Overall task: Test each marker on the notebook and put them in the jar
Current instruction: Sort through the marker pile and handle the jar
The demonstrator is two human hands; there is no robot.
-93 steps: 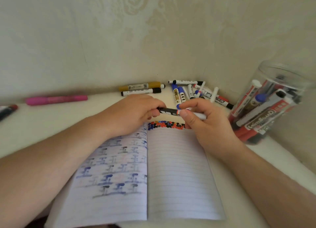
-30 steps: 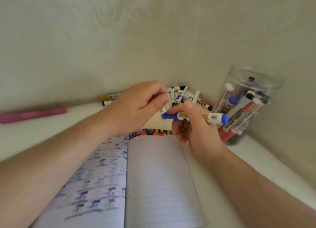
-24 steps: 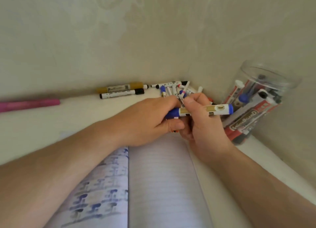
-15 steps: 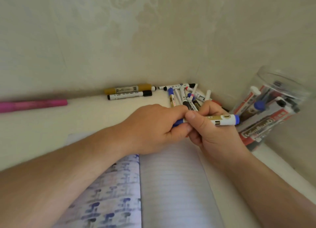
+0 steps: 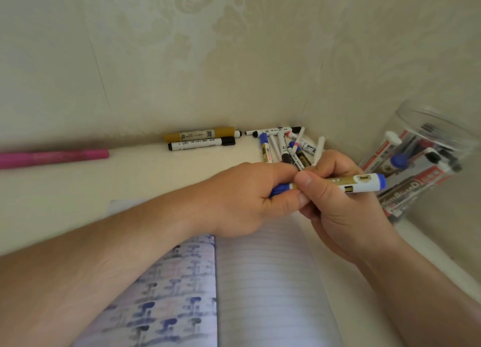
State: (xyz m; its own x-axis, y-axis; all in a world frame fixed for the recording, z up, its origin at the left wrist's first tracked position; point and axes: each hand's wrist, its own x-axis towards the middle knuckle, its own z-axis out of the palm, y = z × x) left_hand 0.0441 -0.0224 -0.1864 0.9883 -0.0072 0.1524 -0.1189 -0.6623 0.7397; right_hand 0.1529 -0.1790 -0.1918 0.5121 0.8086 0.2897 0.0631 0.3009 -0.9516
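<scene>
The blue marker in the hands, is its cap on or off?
On. The blue-and-white marker has its blue cap at its end, gripped by the left hand; the right hand holds the barrel.

One readable text only: a red-and-white marker [image 5: 406, 190] inside the clear jar [image 5: 426, 117] is showing "WhiteBoard" in large letters, appearing mirrored/upside down through the plastic. Labels on the loose markers [image 5: 286, 149] by the wall and on the blue marker [image 5: 359, 182] are coming out too small and blurred to read
</scene>
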